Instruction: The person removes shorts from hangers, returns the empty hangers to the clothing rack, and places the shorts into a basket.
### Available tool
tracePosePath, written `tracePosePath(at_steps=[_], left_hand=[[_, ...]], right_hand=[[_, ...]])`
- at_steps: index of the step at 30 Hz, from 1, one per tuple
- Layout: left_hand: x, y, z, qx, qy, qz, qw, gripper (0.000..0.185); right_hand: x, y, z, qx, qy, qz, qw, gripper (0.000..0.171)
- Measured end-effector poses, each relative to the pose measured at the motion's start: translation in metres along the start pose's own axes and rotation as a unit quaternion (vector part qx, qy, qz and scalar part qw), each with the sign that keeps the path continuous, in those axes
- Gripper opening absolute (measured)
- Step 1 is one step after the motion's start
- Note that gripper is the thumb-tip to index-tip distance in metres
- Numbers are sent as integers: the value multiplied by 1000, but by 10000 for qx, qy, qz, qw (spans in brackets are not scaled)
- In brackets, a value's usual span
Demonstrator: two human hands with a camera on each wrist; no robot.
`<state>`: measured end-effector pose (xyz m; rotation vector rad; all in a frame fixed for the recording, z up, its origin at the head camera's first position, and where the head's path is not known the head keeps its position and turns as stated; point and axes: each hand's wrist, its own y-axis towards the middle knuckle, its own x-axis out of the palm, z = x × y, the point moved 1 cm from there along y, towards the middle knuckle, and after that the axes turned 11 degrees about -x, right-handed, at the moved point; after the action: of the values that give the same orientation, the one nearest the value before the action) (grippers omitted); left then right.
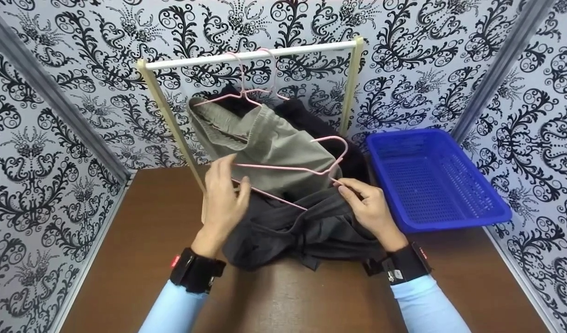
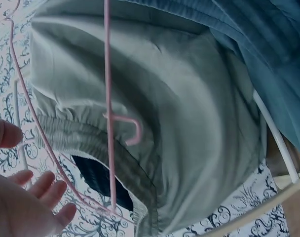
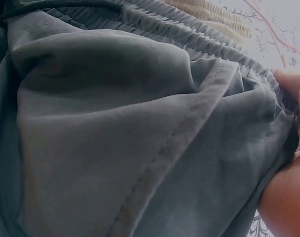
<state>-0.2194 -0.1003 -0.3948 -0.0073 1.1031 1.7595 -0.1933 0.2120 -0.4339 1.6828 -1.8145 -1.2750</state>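
A loose pink wire hanger [image 1: 283,169] lies tilted between my hands, over a dark grey garment [image 1: 292,231] heaped on the brown table [image 1: 140,240]. My left hand [image 1: 225,194] stands at the hanger's left corner with straight fingers, touching the wire. In the left wrist view its fingers [image 2: 41,190] are spread beside the hanger [image 2: 108,98]. My right hand [image 1: 364,208] pinches the grey garment's elastic waistband [image 3: 115,123] where the hanger's right end meets its fingertips [image 3: 288,79]. Khaki shorts [image 1: 274,143] hang behind on another pink hanger.
A small rack with a white bar [image 1: 251,54] stands at the back of the table. A dark garment [image 1: 306,120] hangs on it behind the shorts. A blue plastic basket [image 1: 454,221] sits at the right. Patterned walls close in on three sides.
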Motion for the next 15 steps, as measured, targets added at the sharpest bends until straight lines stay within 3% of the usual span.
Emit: tracePosePath(at_steps=[8,15], left_hand=[[20,0,19,896,-24,-742,9932,44],[39,-7,39,1106,106,-1269,9857,39]], right_hand=[[3,-1,2,-176,-90,-106,9997,17],[7,-2,1,-246,-249,-153,9993,16]])
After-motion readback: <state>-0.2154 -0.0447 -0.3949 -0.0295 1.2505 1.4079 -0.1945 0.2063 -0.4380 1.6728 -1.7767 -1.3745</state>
